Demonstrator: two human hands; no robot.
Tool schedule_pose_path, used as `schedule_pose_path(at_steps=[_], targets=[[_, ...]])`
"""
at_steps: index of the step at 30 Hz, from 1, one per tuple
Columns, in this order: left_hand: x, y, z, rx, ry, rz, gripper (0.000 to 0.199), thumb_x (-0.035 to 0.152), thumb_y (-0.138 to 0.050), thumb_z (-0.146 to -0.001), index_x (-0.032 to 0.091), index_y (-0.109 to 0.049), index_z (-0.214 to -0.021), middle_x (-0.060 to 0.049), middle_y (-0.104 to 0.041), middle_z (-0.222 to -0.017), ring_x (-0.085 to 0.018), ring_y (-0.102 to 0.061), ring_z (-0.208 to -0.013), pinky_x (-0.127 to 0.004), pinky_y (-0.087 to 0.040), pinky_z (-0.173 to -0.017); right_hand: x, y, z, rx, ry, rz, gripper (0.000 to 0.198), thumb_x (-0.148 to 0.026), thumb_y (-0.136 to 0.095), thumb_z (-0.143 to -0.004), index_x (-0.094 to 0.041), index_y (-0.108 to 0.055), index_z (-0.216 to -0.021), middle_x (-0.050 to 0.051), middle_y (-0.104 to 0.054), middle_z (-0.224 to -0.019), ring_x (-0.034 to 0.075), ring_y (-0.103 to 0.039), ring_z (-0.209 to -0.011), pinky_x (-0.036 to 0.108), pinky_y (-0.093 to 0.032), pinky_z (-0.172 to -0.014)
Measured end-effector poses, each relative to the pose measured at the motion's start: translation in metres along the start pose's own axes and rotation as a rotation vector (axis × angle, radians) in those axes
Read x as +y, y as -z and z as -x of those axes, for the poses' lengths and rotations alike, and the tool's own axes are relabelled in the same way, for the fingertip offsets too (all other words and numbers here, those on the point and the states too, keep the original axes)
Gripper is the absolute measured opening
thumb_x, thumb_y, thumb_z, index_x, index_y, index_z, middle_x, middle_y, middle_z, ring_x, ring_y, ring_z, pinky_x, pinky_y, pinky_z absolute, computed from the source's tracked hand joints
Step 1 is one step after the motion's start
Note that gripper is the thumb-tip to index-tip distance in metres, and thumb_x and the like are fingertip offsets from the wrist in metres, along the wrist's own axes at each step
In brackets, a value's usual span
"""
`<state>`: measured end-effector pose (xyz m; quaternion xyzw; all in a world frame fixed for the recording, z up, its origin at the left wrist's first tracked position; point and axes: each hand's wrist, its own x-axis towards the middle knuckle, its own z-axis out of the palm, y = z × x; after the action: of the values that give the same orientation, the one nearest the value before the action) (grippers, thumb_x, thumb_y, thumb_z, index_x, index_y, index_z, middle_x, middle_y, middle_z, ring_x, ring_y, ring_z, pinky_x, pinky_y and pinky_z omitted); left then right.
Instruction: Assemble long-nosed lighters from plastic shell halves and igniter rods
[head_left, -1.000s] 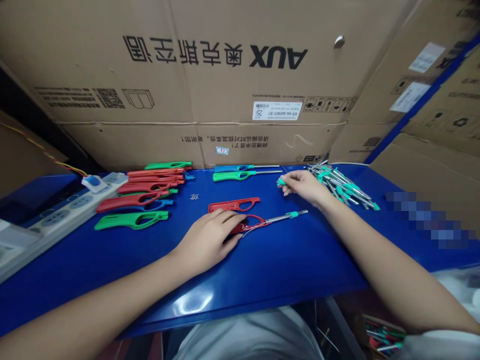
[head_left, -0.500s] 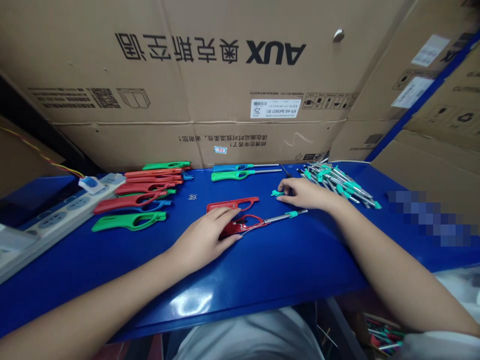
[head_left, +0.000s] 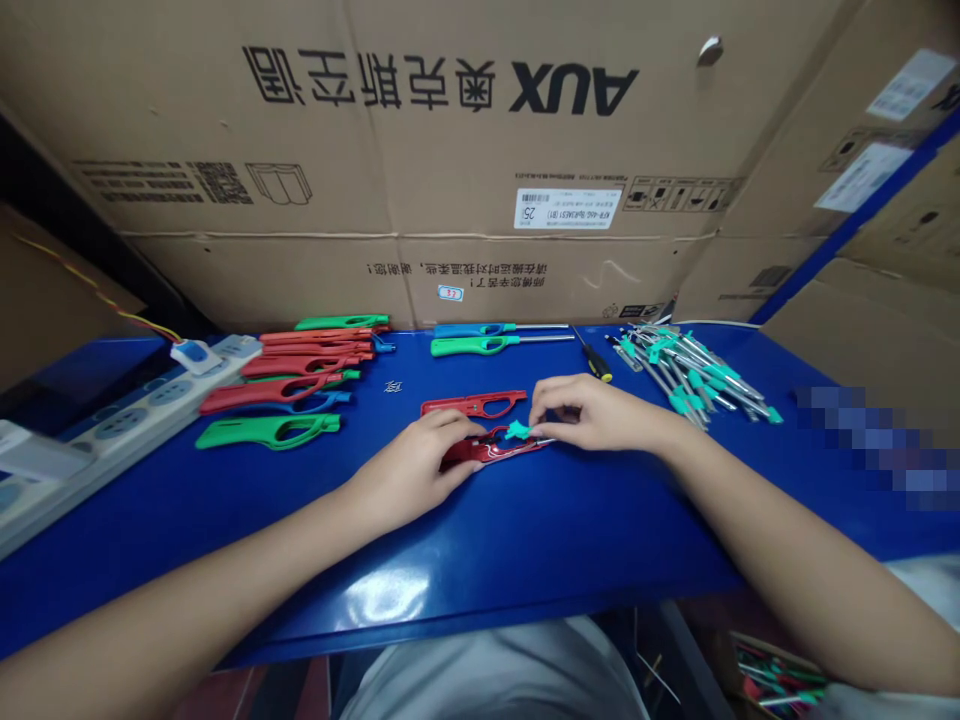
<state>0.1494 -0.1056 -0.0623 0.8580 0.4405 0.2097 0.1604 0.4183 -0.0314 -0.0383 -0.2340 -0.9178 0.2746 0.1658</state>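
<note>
My left hand is closed on a red lighter handle half that lies open side up on the blue table, with wire showing inside. In my right hand, thumb and fingertips pinch a small teal plastic part right over this half. My right hand covers most of the metal tube at the front. Just behind, another red handle half rests on the table.
Red, green and blue lighter handles lie in a row at left beside a power strip. At the back are two lighters with tubes, small screws and a screwdriver. A pile of metal tubes lies at right.
My right hand has moved left and toward me with the teal part, from beside the tube pile to the red handle half. The screwdriver is now uncovered. My left hand stays on the half.
</note>
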Motion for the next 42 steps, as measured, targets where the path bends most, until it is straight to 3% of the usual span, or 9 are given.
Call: schedule_pose_path(at_steps=[5,13,20,42], targets=[[0.002,0.002,0.000,0.007,0.044,0.048,0.029,0.020,-0.071,-0.087,0.019,-0.069,-0.116,-0.008,-0.072,-0.116,-0.025,-0.067,-0.110,-0.040,-0.053,-0.100,-0.007,-0.011,-0.003,-0.010,0.063,-0.010,0.014,-0.026,-0.063,-0.095,-0.017,-0.074,-0.093,0.006,-0.069,-0.097,0.015,-0.064,-0.085,0.028,-0.049,-0.077],[0.004,0.002,0.000,0.006,0.082,0.086,0.025,0.020,-0.070,-0.085,0.018,-0.072,-0.110,-0.008,-0.073,-0.107,-0.022,-0.070,-0.094,-0.034,-0.056,-0.084,-0.004,-0.020,-0.005,-0.011,0.055,0.037,0.014,-0.022,-0.061,-0.095,-0.019,-0.075,-0.094,0.007,-0.070,-0.099,0.017,-0.066,-0.089,0.029,-0.051,-0.080],[0.006,0.005,-0.002,-0.042,0.142,0.126,0.023,0.022,-0.074,-0.084,0.019,-0.073,-0.106,-0.006,-0.074,-0.103,-0.022,-0.070,-0.094,-0.034,-0.056,-0.085,-0.004,-0.027,-0.006,-0.008,0.062,0.056,0.016,-0.022,-0.059,-0.096,-0.018,-0.074,-0.094,0.007,-0.070,-0.102,0.016,-0.066,-0.087,0.028,-0.051,-0.078],[0.004,0.003,-0.001,-0.008,0.134,0.144,0.019,0.022,-0.074,-0.081,0.019,-0.070,-0.099,-0.004,-0.071,-0.097,-0.019,-0.068,-0.085,-0.033,-0.057,-0.082,-0.011,-0.034,-0.006,-0.026,0.096,0.224,0.016,-0.020,-0.050,-0.099,-0.019,-0.065,-0.093,0.005,-0.067,-0.094,0.016,-0.061,-0.081,0.026,-0.044,-0.071]])
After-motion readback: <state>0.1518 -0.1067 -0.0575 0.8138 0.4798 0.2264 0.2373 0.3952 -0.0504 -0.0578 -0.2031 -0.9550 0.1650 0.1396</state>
